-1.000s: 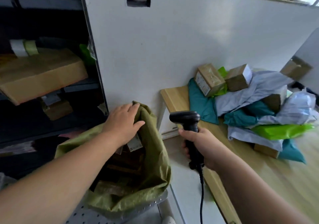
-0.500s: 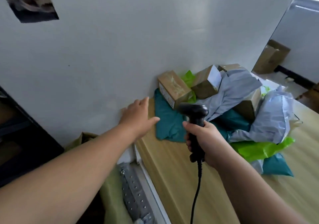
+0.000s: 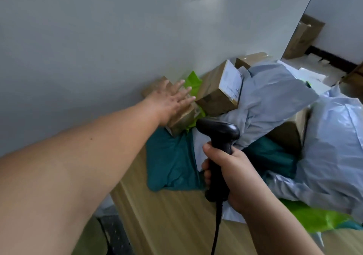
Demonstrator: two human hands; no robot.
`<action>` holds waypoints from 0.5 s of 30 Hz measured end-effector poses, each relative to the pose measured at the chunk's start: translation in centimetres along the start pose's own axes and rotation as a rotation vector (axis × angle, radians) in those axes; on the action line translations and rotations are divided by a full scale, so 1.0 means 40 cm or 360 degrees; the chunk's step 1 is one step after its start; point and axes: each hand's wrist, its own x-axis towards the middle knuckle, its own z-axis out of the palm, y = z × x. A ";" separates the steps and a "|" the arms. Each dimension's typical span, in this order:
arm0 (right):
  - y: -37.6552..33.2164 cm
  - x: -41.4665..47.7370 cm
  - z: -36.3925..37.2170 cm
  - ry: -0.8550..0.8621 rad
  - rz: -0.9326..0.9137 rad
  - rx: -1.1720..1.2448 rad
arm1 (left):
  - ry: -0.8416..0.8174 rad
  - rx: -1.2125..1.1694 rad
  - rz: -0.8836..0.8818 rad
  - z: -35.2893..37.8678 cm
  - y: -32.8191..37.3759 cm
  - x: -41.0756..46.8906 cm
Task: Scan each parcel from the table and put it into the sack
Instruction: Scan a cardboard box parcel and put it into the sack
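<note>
Resting the left hand (image 3: pixel 170 102), fingers straight, on a small brown box (image 3: pixel 181 120) against the wall (image 3: pixel 98 38). Gripping a black scanner (image 3: pixel 218 131) in the right hand (image 3: pixel 233 172), beside parcels (image 3: pixel 275 101) on the desk (image 3: pixel 172 225).

TEXT: you are reading nothing legible here | LABEL: you are looking at a white shipping label (image 3: pixel 231 80) on the end face of the tilted cardboard box (image 3: pixel 213 101), its dark printed lines blurring too much for you to make out | BRANDS, NUMBERS, SIGNS: none showing readably
</note>
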 end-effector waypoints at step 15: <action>-0.045 -0.137 0.002 -0.0116 0.0003 -0.0034 | -0.0010 -0.2684 -0.0791 0.005 -0.059 -0.272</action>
